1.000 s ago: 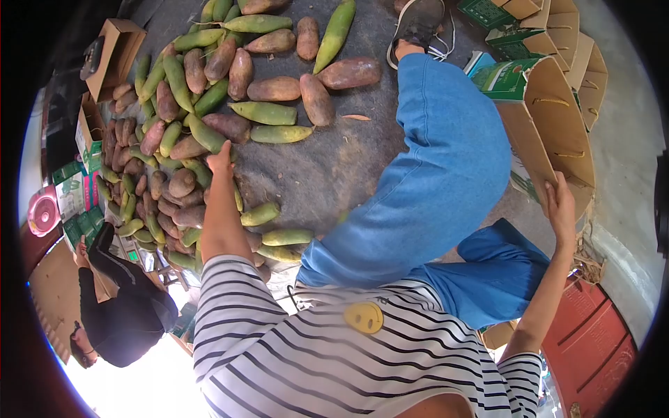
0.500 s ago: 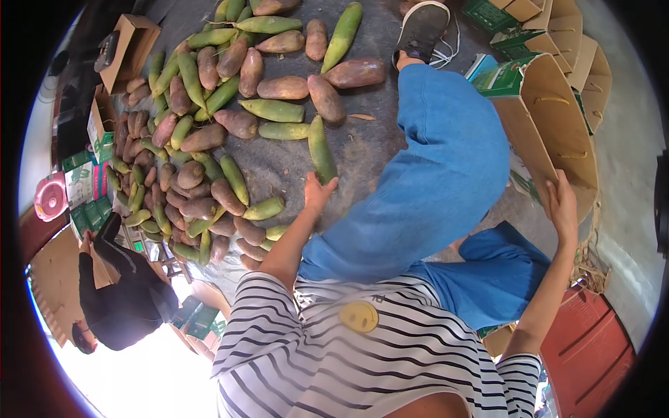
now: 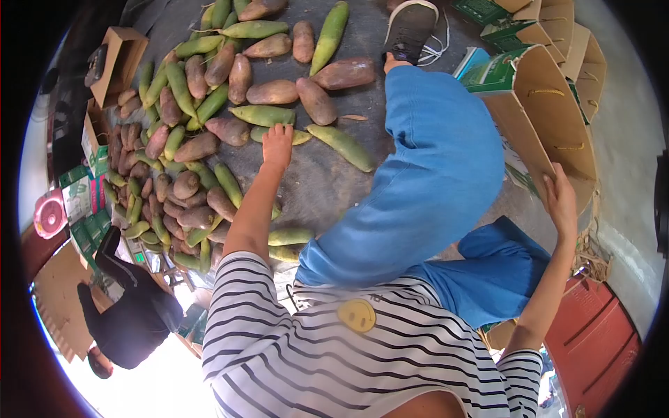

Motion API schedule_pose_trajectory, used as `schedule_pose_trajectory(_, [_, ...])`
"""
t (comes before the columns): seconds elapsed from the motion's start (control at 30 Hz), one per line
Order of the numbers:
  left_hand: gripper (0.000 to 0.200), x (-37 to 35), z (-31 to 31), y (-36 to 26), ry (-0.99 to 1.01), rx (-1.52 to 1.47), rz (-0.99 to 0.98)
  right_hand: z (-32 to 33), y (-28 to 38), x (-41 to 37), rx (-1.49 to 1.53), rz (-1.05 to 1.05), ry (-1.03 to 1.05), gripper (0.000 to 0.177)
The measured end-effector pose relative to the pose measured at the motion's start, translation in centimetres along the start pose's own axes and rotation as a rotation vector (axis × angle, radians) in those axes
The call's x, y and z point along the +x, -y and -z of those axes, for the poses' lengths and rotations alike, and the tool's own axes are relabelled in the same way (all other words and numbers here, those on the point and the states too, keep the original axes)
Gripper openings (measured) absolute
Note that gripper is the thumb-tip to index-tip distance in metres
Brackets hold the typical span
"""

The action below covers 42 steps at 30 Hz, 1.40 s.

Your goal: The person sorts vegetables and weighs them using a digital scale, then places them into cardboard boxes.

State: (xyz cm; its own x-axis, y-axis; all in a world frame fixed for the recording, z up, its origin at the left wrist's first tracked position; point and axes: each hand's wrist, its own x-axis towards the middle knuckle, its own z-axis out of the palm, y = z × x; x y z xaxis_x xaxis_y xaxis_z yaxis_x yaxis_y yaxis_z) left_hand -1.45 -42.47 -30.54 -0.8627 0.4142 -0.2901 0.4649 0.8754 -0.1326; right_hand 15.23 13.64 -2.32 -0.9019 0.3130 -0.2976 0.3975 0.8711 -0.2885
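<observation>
My left hand (image 3: 277, 148) reaches out over the ground, its fingers curled over a long green radish (image 3: 301, 137). Just above it lies another green radish (image 3: 262, 114), close to the fingertips. A third green radish (image 3: 341, 147) lies slantwise on the dark ground sheet, between that hand and my bent knee. My right hand (image 3: 559, 200) grips the near edge of an open cardboard carton (image 3: 540, 115), which has green printed sides and yellow rope handles. The thumb and fingers hold the carton's wall; its visible inside is bare brown board.
A large spread of green radishes and reddish-purple roots (image 3: 198, 146) covers the ground to the left. More open cartons (image 3: 585, 73) stand behind mine. At far left a person in dark clothes (image 3: 136, 317) bends near boxes, by a pink fan (image 3: 50, 196).
My left hand has let go of one green radish, which now lies tilted on the sheet, and has moved up and left onto another. My right hand stays on the carton.
</observation>
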Motion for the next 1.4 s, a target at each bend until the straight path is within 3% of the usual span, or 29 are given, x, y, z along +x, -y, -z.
schedule_pose_trajectory(0.13, [0.027, 0.3, -0.6, -2.3, 0.131, 0.136, -0.052, 0.4, 0.6, 0.1, 0.006, -0.040, 0.048, 0.019])
schedule_pose_trajectory(0.27, [0.021, 0.8, -1.7, -3.1, 0.053, 0.255, -0.056, 0.3, 0.3, 0.1, 0.023, 0.015, 0.027, 0.019])
schedule_pose_trajectory(0.37, [0.018, -0.4, -0.9, -3.4, 0.095, 0.079, -0.017, 0.4, 0.4, -0.1, -0.003, 0.024, 0.009, 0.019])
schedule_pose_trajectory(0.4, [0.015, -1.0, -0.3, -3.6, 0.047, -0.005, -0.027, 0.4, 0.6, 0.0, 0.001, 0.038, 0.019, 0.020])
schedule_pose_trajectory(0.47, [0.028, -2.5, 1.4, -4.0, -0.003, -0.190, -0.043, 0.7, 0.4, -0.2, -0.001, 0.028, 0.025, 0.020])
schedule_pose_trajectory(0.53, [0.047, -3.7, 3.6, -4.7, -0.240, -0.524, 0.046, 0.6, -0.6, -0.3, -0.036, 0.096, 0.001, 0.022])
schedule_pose_trajectory(0.6, [0.057, -3.3, 5.3, -4.0, -0.221, -0.757, 0.222, 0.4, -0.6, -0.5, -0.020, 0.111, -0.062, 0.016])
schedule_pose_trajectory(0.67, [0.053, -2.5, 7.3, -4.0, -0.339, -1.244, 0.304, 0.2, -0.9, -0.9, -0.029, 0.096, -0.053, 0.013])
schedule_pose_trajectory(0.83, [0.051, -0.7, 26.5, -9.7, -0.755, -1.281, 0.009, 0.3, -0.9, -0.8, -0.085, 0.085, -0.027, 0.011])
schedule_pose_trajectory(0.9, [0.050, -0.4, 32.3, -12.6, -0.918, -1.430, -0.083, -0.3, -1.6, -0.6, -0.073, 0.102, -0.027, 0.014])
schedule_pose_trajectory(0.97, [0.047, 0.3, 37.5, -17.5, -0.983, -1.667, -0.309, -0.4, -1.7, -0.5, -0.049, 0.109, -0.046, 0.013])
schedule_pose_trajectory(1.03, [0.044, 1.5, 40.1, -21.9, -0.864, -1.781, -0.407, -0.5, -1.8, -0.5, -0.053, 0.110, -0.051, 0.013])
schedule_pose_trajectory(1.17, [0.036, 5.6, 41.2, -28.5, -0.214, -1.869, -0.549, -0.8, -2.0, -0.4, -0.095, 0.127, -0.045, 0.012])
schedule_pose_trajectory(1.27, [0.032, 8.2, 38.8, -28.3, -0.230, -1.673, -0.397, -0.3, -1.7, -0.5, -0.084, 0.124, -0.025, 0.011])
schedule_pose_trajectory(1.3, [0.027, 8.3, 38.0, -27.2, -0.332, -1.613, -0.391, -0.1, -1.7, -0.5, -0.073, 0.112, -0.012, 0.011])
schedule_pose_trajectory(1.4, [0.023, 7.2, 34.5, -23.2, -0.402, -1.622, -0.293, 0.2, -1.8, -0.5, -0.132, 0.142, 0.017, 0.012])
